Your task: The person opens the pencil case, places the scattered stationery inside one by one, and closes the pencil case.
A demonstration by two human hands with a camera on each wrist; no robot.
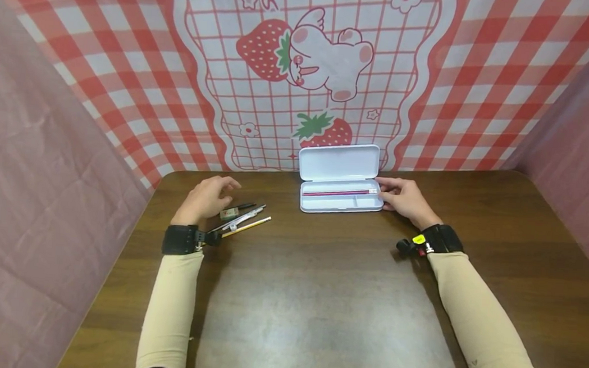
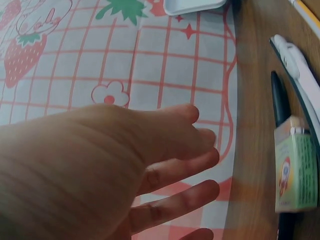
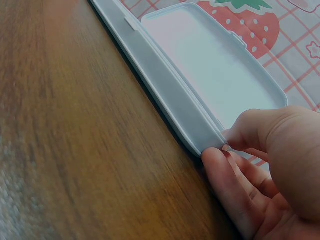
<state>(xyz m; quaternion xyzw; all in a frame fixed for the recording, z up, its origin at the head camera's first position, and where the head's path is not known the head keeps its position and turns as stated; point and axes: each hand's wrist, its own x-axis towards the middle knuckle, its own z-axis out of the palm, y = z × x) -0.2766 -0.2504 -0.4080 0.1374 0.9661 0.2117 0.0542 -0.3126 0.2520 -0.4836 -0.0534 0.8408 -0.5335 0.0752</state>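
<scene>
A white pencil case [image 1: 341,205] lies with its lid raised at the back of the table, and red-striped pencils [image 1: 334,192] rest in its long compartment. My right hand [image 1: 402,201] pinches the right end of the case, thumb at the rim and fingers against the outer wall. To the left, my left hand [image 1: 205,198] hovers with loosely bent fingers, holding nothing. Right beside it are an eraser in a green sleeve [image 2: 296,165], a black pen [image 2: 280,100], a white pen [image 2: 302,75] and a yellow pencil [image 1: 256,223].
The brown wooden table [image 1: 318,298] reaches back to a hanging red-and-white checked cloth [image 1: 179,87] with strawberry prints. The raised lid [image 1: 340,162] stands close in front of this cloth. Pink curtains [image 1: 36,190] border both sides.
</scene>
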